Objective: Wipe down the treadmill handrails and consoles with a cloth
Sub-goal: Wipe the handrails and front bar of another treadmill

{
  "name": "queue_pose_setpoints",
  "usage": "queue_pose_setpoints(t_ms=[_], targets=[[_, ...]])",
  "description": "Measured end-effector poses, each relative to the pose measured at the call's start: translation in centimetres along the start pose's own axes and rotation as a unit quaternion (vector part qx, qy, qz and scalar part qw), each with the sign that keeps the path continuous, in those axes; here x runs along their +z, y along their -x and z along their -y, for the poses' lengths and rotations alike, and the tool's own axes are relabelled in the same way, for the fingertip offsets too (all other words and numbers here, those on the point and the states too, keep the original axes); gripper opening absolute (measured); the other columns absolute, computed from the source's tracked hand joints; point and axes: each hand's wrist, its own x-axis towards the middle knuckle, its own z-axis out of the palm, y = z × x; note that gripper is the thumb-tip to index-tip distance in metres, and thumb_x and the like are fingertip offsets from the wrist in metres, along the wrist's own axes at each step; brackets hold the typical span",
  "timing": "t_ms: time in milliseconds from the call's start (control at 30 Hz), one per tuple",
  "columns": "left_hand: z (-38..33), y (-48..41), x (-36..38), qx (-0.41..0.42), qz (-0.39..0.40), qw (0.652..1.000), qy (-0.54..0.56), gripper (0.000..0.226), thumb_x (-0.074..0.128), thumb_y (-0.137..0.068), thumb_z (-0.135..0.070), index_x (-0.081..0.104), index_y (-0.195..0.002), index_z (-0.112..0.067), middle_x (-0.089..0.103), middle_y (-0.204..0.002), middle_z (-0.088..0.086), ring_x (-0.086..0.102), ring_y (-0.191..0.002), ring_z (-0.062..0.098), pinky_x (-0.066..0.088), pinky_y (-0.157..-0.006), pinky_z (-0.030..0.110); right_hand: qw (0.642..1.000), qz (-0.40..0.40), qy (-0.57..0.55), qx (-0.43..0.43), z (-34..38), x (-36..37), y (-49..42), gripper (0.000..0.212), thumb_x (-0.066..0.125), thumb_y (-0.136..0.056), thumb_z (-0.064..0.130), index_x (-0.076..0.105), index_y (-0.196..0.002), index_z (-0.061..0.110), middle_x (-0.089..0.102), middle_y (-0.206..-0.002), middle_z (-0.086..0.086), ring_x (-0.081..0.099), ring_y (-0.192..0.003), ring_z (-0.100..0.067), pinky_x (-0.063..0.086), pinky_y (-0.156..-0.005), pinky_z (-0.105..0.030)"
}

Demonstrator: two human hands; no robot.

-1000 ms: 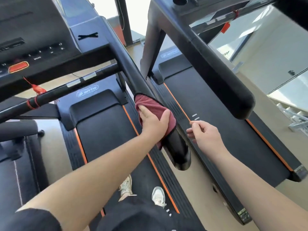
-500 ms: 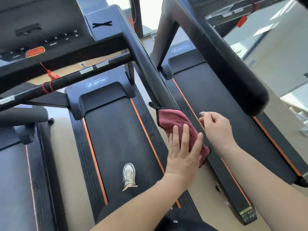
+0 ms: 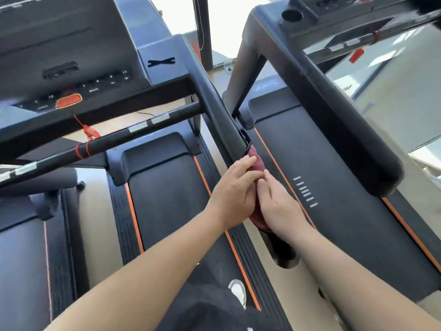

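A dark red cloth [image 3: 258,160] is draped over the lower part of the black right handrail [image 3: 214,103] of the treadmill I stand on. My left hand [image 3: 235,187] lies on the cloth from the left, its fingers fairly straight and pressing on it. From the right, my right hand [image 3: 278,201] presses the cloth with straight fingers. The two hands touch each other and hide most of the cloth. The handrail's end sticks out below them. This treadmill's console [image 3: 71,56], with an orange stop button [image 3: 68,101], is at the upper left.
A black crossbar [image 3: 119,137] with a red cord [image 3: 88,132] runs under the console. To the right stands a second treadmill with a thick handrail [image 3: 346,115] and its own console [image 3: 310,13]. Another machine is at the left. One shoe [image 3: 238,290] stands on the belt [image 3: 171,199].
The left hand went from gripping the cloth to lying flat on it. The right hand moved in from the right and now presses the cloth too. The view tilted upward.
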Motion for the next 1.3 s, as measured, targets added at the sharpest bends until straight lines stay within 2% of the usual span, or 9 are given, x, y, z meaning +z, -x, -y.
queue_pose_setpoints(t_ms=[100, 333, 533, 700, 833, 1000, 1100, 1200, 1300], targets=[[3.2, -1.1, -2.9, -0.075, -0.053, 0.996, -0.020, 0.033, 0.052, -0.089, -0.003, 0.073, -0.115, -0.008, 0.066, -0.126, 0.006, 0.063, -0.116, 0.023, 0.054, -0.097, 0.041, 0.975, -0.035, 0.218, 0.020, 1.4, 2.5, -1.9, 0.070, 0.026, -0.105, 0.059, 0.008, -0.165, 0.028, 0.034, -0.159, -0.011, 0.050, -0.132, -0.039, 0.044, -0.101, -0.048], [9.7, -8.9, -8.7, -0.225, -0.027, 0.972, 0.061, 0.025, 0.058, -0.094, -0.008, 0.077, -0.102, -0.020, 0.073, -0.079, -0.011, 0.065, -0.069, 0.004, 0.052, -0.070, 0.027, 0.968, -0.081, 0.237, 0.030, 8.5, 4.1, -15.9, 0.075, 0.021, -0.103, 0.066, 0.021, -0.159, 0.017, 0.054, -0.141, -0.017, 0.062, -0.118, -0.042, 0.048, -0.088, -0.049], [14.6, -15.2, -14.1, -0.221, -0.040, 0.968, 0.113, 0.024, 0.057, -0.094, -0.006, 0.076, -0.098, -0.021, 0.074, -0.077, -0.005, 0.068, -0.063, 0.017, 0.057, -0.064, 0.037, 0.967, -0.096, 0.234, 0.023, 15.5, 6.2, -26.6, 0.075, 0.020, -0.104, 0.065, 0.024, -0.156, 0.012, 0.053, -0.143, -0.020, 0.062, -0.117, -0.043, 0.048, -0.088, -0.050], [18.5, -19.2, -17.5, -0.233, -0.030, 0.967, 0.100, 0.026, 0.056, -0.095, -0.007, 0.077, -0.103, -0.020, 0.073, -0.082, -0.008, 0.069, -0.072, 0.012, 0.058, -0.073, 0.036, 0.966, -0.118, 0.231, 0.010, 20.0, 7.5, -34.6, 0.069, 0.019, -0.103, 0.066, 0.039, -0.140, 0.011, 0.060, -0.130, -0.020, 0.063, -0.111, -0.044, 0.045, -0.080, -0.048], [20.5, -20.7, -18.3, -0.278, -0.011, 0.955, 0.099, 0.026, 0.056, -0.098, -0.010, 0.076, -0.109, -0.020, 0.073, -0.086, -0.013, 0.068, -0.081, 0.003, 0.056, -0.081, 0.027, 0.960, -0.122, 0.251, -0.009, 23.2, 8.5, -39.4, 0.076, 0.016, -0.104, 0.065, 0.022, -0.158, 0.011, 0.051, -0.144, -0.021, 0.060, -0.118, -0.043, 0.047, -0.086, -0.049], [21.6, -20.5, -20.1, -0.316, 0.009, 0.941, 0.117, 0.022, 0.057, -0.099, -0.014, 0.076, -0.107, -0.023, 0.071, -0.072, -0.011, 0.067, -0.065, 0.008, 0.057, -0.068, 0.026, 0.969, -0.076, 0.233, -0.029, 25.6, 8.4, -44.0, 0.080, 0.020, -0.103, 0.068, 0.008, -0.164, 0.019, 0.034, -0.162, -0.015, 0.050, -0.133, -0.041, 0.044, -0.101, -0.052], [22.2, -20.1, -21.2, -0.337, 0.002, 0.935, 0.112, 0.022, 0.056, -0.100, -0.014, 0.075, -0.105, -0.023, 0.066, -0.062, -0.016, 0.061, -0.053, 0.007, 0.050, -0.057, 0.018, 0.953, -0.046, 0.280, -0.105, 25.4, 8.6, -44.3, 0.083, 0.021, -0.100, 0.073, 0.004, -0.165, 0.024, 0.005, -0.173, -0.007, 0.025, -0.153, -0.034, 0.036, -0.115, -0.052], [21.8, -19.5, -21.5, -0.350, -0.007, 0.929, 0.123, 0.022, 0.056, -0.100, -0.016, 0.075, -0.106, -0.024, 0.063, -0.060, -0.016, 0.057, -0.053, 0.005, 0.060, -0.063, 0.029, 0.902, -0.024, 0.386, -0.191, 24.2, 9.0, -42.9, 0.081, 0.003, -0.097, 0.074, 0.000, -0.165, 0.030, -0.010, -0.173, -0.005, -0.003, -0.160, -0.030, 0.019, -0.127, -0.050], [20.4, -18.3, -20.9, -0.336, 0.003, 0.934, 0.122, 0.021, 0.057, -0.100, -0.018, 0.075, -0.108, -0.027, 0.073, -0.078, -0.011, 0.068, -0.071, 0.009, 0.061, -0.073, 0.036, 0.886, -0.013, 0.414, -0.206, 22.7, 8.6, -40.0, 0.083, 0.004, -0.094, 0.079, -0.004, -0.164, 0.035, -0.014, -0.173, 0.000, -0.013, -0.159, -0.029, 0.012, -0.128, -0.052]])
